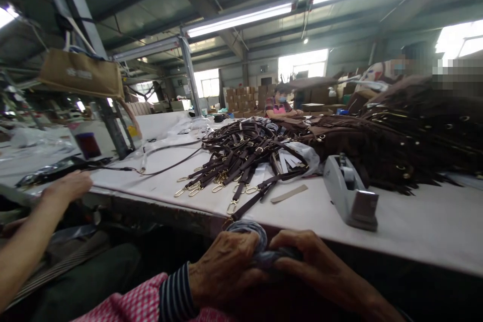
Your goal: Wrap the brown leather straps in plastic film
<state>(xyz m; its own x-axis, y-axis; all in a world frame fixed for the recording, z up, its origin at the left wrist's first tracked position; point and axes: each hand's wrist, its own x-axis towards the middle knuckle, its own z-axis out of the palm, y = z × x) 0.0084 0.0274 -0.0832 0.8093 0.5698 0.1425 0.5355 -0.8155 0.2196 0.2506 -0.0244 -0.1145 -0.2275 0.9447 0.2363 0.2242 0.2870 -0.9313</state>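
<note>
At the table's front edge, my left hand (228, 264) is closed around a grey-blue coiled bundle (249, 230) of soft, cord-like material. My right hand (311, 254) pinches the same bundle from the other side; much of it is hidden by my fingers. Just beyond the coil, a dark brown strap (247, 205) reaches the table edge; whether it touches the bundle I cannot tell. It comes from a heap of brown straps (241, 153) with gold-coloured clips (217, 187).
A grey tape dispenser (349, 193) stands right of centre, near a tan strip (290, 193). Brown bags (350, 141) are piled behind it. A co-worker's arm (56, 196) reaches in from the left. A tan bag (81, 73) hangs on a post. Another person (279, 105) sits across the table.
</note>
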